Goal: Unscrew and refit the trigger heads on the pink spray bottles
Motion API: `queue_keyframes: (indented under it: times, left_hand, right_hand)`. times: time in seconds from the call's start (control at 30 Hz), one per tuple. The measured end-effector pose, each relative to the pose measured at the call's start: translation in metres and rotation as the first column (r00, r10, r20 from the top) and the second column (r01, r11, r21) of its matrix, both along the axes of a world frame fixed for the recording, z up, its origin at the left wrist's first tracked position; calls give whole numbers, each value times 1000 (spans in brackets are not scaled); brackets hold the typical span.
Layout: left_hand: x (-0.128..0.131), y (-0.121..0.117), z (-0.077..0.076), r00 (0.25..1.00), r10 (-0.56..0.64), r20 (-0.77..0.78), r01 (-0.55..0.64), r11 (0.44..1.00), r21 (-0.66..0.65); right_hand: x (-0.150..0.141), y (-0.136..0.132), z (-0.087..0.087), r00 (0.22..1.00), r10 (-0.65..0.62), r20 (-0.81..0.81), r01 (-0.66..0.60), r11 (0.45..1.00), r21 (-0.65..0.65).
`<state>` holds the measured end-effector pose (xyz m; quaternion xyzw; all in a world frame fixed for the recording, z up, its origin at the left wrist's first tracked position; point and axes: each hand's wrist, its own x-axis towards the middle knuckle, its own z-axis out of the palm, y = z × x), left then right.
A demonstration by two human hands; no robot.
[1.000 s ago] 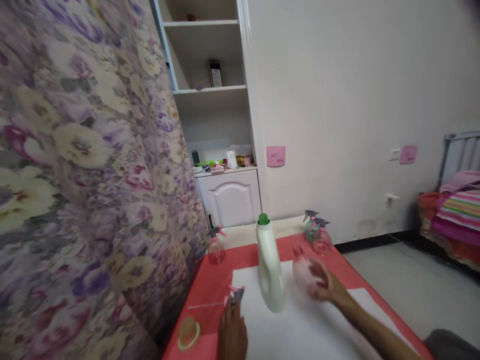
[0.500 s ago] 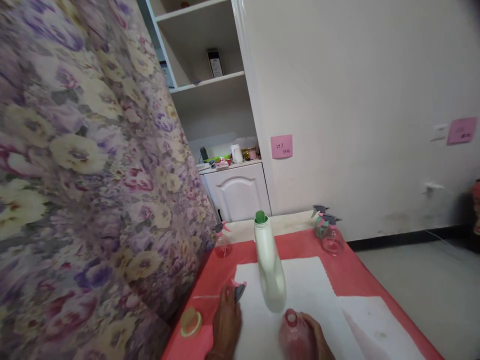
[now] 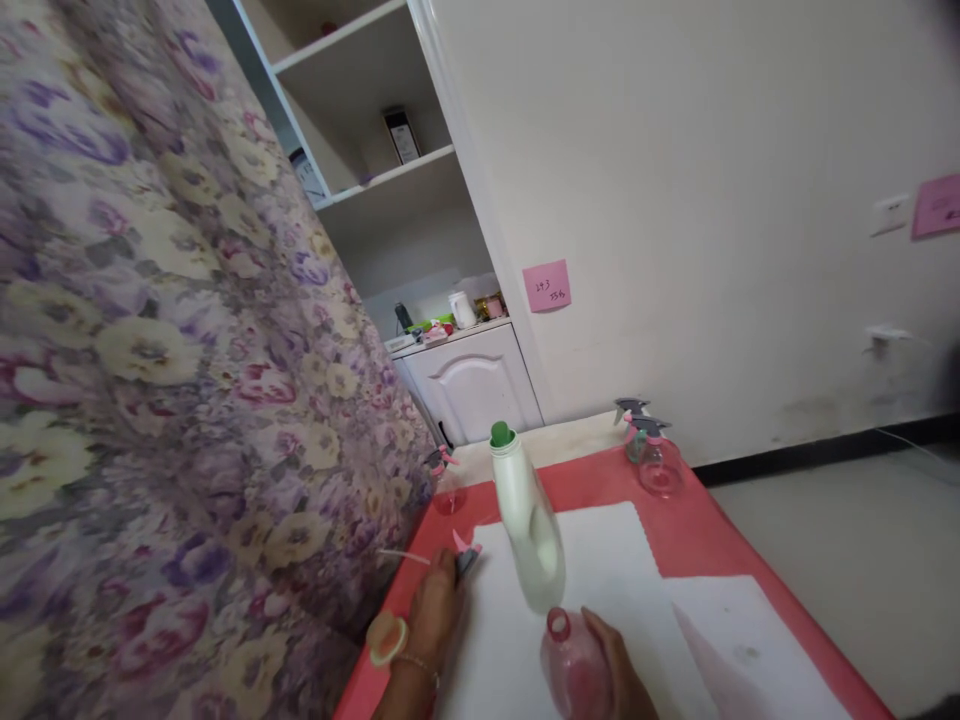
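My right hand (image 3: 616,672) is wrapped round an open pink bottle (image 3: 574,665) without its top, standing on white paper (image 3: 600,560) near the table's front. My left hand (image 3: 433,622) grips a pink and grey spray head (image 3: 466,553) whose thin tube sticks out to the left. A tall white jug with a green cap (image 3: 525,520) stands just beyond both hands.
The table has a red cover (image 3: 697,535). Two spray bottles (image 3: 654,455) stand at its far right corner, one more (image 3: 448,485) at the far left. A round green-rimmed lid (image 3: 388,638) lies by my left wrist. A floral curtain (image 3: 172,350) hangs at left.
My right hand brought the pink bottle from the table's middle right toward me and set it upright in front. The left hand stayed on the spray head. The view tilted.
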<state>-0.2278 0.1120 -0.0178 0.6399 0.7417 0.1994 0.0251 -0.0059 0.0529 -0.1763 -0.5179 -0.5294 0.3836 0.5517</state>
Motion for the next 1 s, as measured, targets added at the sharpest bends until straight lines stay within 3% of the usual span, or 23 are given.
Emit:
queue_keyframes:
  times: [0.17,0.23,0.27,0.33,0.4,0.5,0.57,0.67,0.77,1.0]
  left_hand:
    - [3,-31,51,997,-81,11,77,977,200]
    - [9,-53,74,969,-132,209,49,932,358]
    - [14,-64,86,926,-155,344,21,932,362]
    - [26,-89,111,768,-199,608,-29,939,343]
    - [41,-112,134,585,-248,772,-78,930,359]
    - [62,-138,162,348,-279,895,-107,937,334]
    - [73,-150,172,244,-284,927,-104,943,316]
    - [85,-158,176,149,-286,946,-63,953,298]
    - [92,-156,166,87,-267,960,-37,962,271]
    - [106,-136,134,41,-192,981,102,977,187]
  right_hand:
    - [8,-6,13,999,0,47,-6,993,116]
    - [13,-8,17,999,25,35,-30,987,155]
    - [16,-9,19,999,43,30,-47,984,173]
    - [20,-11,21,997,74,23,-77,975,207]
    - [23,-12,23,995,95,22,-97,973,209]
    - [24,-12,25,992,127,29,-130,974,185]
    - [23,-12,25,991,128,25,-131,974,184]
    - [21,-10,22,995,98,10,-98,972,216]
    - [20,-8,17,996,86,12,-86,962,257]
    - [21,-6,13,993,108,41,-115,956,268]
